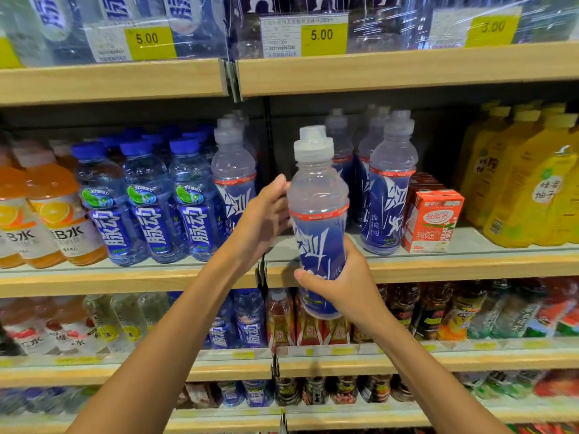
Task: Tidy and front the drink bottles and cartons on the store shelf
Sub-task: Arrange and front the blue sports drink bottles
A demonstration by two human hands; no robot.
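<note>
On the middle shelf (438,267), seemingly mostly fronted: orange row (59,220) far left, blue row (150,211), yellow row (526,183) far right, labels out; at centre, a gap left to fill; just in front of it, off the shelf, the bottle (318,214), upright; gripped low by the right hand (341,286), cupped at the shoulder by the left hand (266,214); right of the gap, a carton (434,220) at the edge.

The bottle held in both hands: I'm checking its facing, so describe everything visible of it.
The held bottle is clear plastic with a white sports cap, pale contents and a blue label with white characters under a red band. It is upright, lifted in front of the middle shelf. The right hand grips its lower label; the left hand holds its shoulder.
</note>
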